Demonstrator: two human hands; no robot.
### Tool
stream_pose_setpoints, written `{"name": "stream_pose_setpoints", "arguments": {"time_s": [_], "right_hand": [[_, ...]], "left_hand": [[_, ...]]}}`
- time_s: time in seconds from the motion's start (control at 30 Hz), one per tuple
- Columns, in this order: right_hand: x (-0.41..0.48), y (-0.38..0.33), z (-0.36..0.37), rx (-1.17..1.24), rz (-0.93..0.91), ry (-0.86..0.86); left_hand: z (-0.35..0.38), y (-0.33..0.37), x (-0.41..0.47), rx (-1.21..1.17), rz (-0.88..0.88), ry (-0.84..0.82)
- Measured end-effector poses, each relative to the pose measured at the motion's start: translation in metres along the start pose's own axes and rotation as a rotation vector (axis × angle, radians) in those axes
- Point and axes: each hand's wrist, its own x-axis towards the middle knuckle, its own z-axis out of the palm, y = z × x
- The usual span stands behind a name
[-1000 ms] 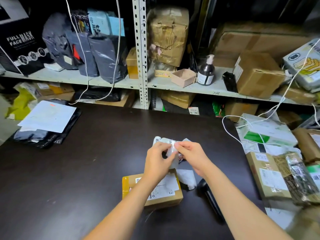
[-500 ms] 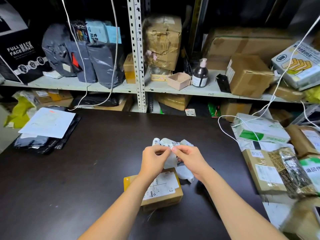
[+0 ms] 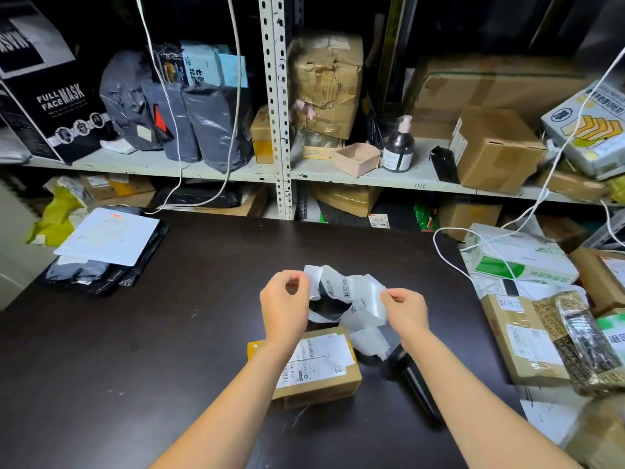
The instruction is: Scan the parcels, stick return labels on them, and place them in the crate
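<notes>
A white strip of return labels [image 3: 351, 294] hangs twisted between my two hands above the dark table [image 3: 169, 333]. My left hand [image 3: 284, 306] pinches its left end and my right hand [image 3: 406, 309] pinches its right edge. Below them a small brown cardboard parcel [image 3: 321, 370] with a white shipping label lies on the table. A black handheld scanner [image 3: 416, 380] lies on the table just right of the parcel, partly under my right forearm. No crate is in view.
A pile of parcels [image 3: 527, 336] crowds the table's right edge, with a white cable [image 3: 449, 262] trailing over it. Dark mailer bags under a white sheet [image 3: 108, 236] lie at the table's far left. Metal shelves [image 3: 280, 106] full of boxes stand behind.
My hands have drawn apart, stretching the label strip out between them; earlier they were together over a bunched strip.
</notes>
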Motion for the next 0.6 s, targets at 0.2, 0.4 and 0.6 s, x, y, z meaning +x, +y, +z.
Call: {"name": "stream_pose_setpoints", "arguments": {"time_s": [0.2, 0.4, 0.6], "right_hand": [[-0.031, -0.042, 0.01, -0.017, -0.182, 0.03], [-0.047, -0.073, 0.025, 0.361, 0.085, -0.319], [-0.05, -0.058, 0.019, 0.258, 0.115, -0.284]], "left_hand": [[-0.003, -0.005, -0.002, 0.478, 0.628, 0.114], [-0.001, -0.023, -0.004, 0.61, 1.057, 0.071], [-0.014, -0.027, -0.015, 0.524, 0.847, -0.153]]}}
